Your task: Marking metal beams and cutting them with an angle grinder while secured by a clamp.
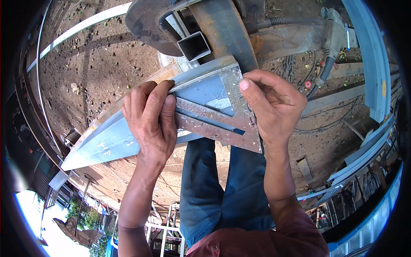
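Scuffed metal speed square (pixel 205 113) nearest, laid over the end of a pale blue-grey steel beam (pixel 107 143), just above the person's knees. Left hand (pixel 147 118) clamped on square's left end and the beam together, fingers curled at the top edge, thumb tucked in beside. Right hand (pixel 276 103) pinching square's upper right corner, thumb and forefinger closed on it. Square: triangular, dull grey to reddish-brown, paint-flecked, one big cutout showing beam behind, long slanted slot below. Scale marks and small figures along edge and slot, too worn to read surely. Beyond: hollow square tube (pixel 195 46), open end facing camera, dark inside; beside it, rust-streaked steel bar (pixel 224 30). Upper right: grey corded power tool (pixel 333 34). Dirt ground (pixel 102 64) below.
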The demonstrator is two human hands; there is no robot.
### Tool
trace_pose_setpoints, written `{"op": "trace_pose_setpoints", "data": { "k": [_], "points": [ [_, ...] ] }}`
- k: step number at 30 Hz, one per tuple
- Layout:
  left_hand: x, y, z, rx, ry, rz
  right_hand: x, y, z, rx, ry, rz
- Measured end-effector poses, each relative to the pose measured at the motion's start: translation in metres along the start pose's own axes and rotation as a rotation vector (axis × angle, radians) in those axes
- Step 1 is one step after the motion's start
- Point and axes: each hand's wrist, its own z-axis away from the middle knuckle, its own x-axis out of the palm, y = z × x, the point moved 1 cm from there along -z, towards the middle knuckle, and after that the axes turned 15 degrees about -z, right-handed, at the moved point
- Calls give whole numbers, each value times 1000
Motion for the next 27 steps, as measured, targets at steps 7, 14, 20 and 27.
{"op": "trace_pose_setpoints", "data": {
  "k": [7,14,20,27],
  "points": [
    [0,1,-1,0,0,9,-2,5,-2,-86,-14,53],
    [-5,4,-2,-52,-65,35,-6,7,-4,-16,-70,-99],
    [-4,4,-2,-30,-17,50,-19,4,-2,-26,-235,29],
    [-2,7,0,-23,-31,51,-54,15,27,173,-255,-323]
  ]
}}
